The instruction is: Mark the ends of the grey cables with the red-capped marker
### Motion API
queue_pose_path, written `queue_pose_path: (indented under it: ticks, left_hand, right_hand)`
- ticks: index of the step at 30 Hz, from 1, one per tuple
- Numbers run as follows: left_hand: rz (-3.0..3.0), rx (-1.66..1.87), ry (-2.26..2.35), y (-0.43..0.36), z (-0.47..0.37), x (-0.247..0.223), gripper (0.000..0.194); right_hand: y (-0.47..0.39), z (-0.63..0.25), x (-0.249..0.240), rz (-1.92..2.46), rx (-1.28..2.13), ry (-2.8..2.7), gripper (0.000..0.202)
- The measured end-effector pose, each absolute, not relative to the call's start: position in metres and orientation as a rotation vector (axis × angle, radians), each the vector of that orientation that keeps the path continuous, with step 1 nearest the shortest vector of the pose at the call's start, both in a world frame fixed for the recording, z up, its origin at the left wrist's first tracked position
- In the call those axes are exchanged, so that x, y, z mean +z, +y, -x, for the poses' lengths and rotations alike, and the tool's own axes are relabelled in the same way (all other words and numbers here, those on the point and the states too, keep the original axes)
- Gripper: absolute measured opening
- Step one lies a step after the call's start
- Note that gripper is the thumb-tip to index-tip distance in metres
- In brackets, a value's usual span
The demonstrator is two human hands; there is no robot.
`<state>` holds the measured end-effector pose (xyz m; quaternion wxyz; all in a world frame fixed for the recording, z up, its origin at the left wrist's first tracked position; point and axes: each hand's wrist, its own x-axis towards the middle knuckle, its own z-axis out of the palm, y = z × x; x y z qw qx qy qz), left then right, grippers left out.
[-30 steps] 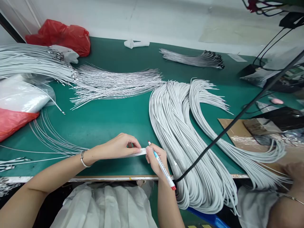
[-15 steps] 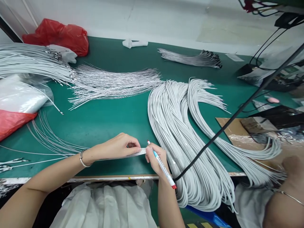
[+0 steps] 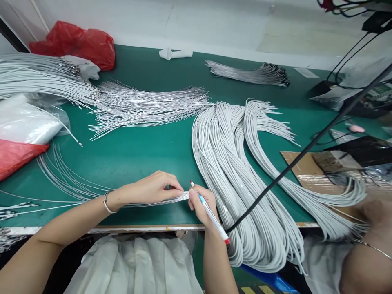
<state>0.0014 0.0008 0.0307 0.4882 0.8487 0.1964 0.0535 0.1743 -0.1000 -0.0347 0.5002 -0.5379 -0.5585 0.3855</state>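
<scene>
My left hand (image 3: pixel 159 188) pinches a small bundle of thin wires (image 3: pixel 167 201) above the front of the green table. The wires trail left beneath my forearm and fan out on the table. Close beside it, my right hand (image 3: pixel 202 202) grips the ends of the same bundle between thumb and finger. A white and blue marker (image 3: pixel 211 214) with a red end is also held in my right hand, its red tip pointing up and away from me. Right of my hands, a thick bundle of light grey cables (image 3: pixel 232 171) hangs over the table edge.
Wire bundles (image 3: pixel 150 104) lie across the middle and left, near red bags (image 3: pixel 73 45). A dark bundle (image 3: pixel 251 73) is at the back. A black cable (image 3: pixel 275 179) slants across the right, where another person's arm (image 3: pixel 367 253) is beside cardboard (image 3: pixel 294 161).
The view has shifted slightly. My hands keep their hold on the wires and marker with almost no visible movement.
</scene>
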Motion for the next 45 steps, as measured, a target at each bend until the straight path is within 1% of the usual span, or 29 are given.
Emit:
queue_pose_path:
  ticks: [5,10,14,19,25,30,33,37,39,42,45]
  left_hand:
    - [-1.804,0.0,0.502,-0.003,-0.003,0.022,0.038]
    - [-1.53,0.001,0.56,-0.006,-0.005,0.012,0.04]
    - [-1.556,0.031,0.539,-0.003,-0.005,0.009,0.041]
    - [-1.73,0.159,0.561,0.004,-0.006,0.006,0.037]
    - [-1.82,0.1,0.573,0.007,-0.006,0.007,0.036]
    - [-1.757,0.136,0.642,0.01,-0.006,0.01,0.035]
    - [-1.944,0.235,0.723,0.024,-0.006,0.019,0.033]
    - [-2.376,0.412,0.898,0.07,-0.012,0.046,0.033]
    - [-2.579,0.403,0.975,0.099,-0.019,0.063,0.031]
    - [-2.742,0.368,1.077,0.136,-0.036,0.083,0.032]
    - [-2.741,0.272,1.124,0.153,-0.055,0.079,0.034]
  right_hand:
    - [-0.1,-0.172,-0.035,1.309,0.904,-1.344,0.043]
    - [-0.099,-0.17,-0.035,1.322,0.904,-1.326,0.041]
    - [-0.098,-0.17,-0.032,1.32,0.912,-1.326,0.04]
    - [-0.1,-0.17,-0.03,1.323,0.909,-1.309,0.04]
    - [-0.1,-0.172,-0.031,1.33,0.912,-1.315,0.04]
    - [-0.099,-0.173,-0.034,1.348,0.909,-1.297,0.04]
    - [-0.099,-0.172,-0.035,1.377,0.905,-1.273,0.042]
    - [-0.1,-0.17,-0.038,1.418,0.909,-1.242,0.045]
    - [-0.102,-0.169,-0.041,1.432,0.923,-1.23,0.047]
    - [-0.103,-0.163,-0.045,1.438,0.96,-1.22,0.048]
    - [-0.103,-0.156,-0.047,1.431,0.981,-1.213,0.048]
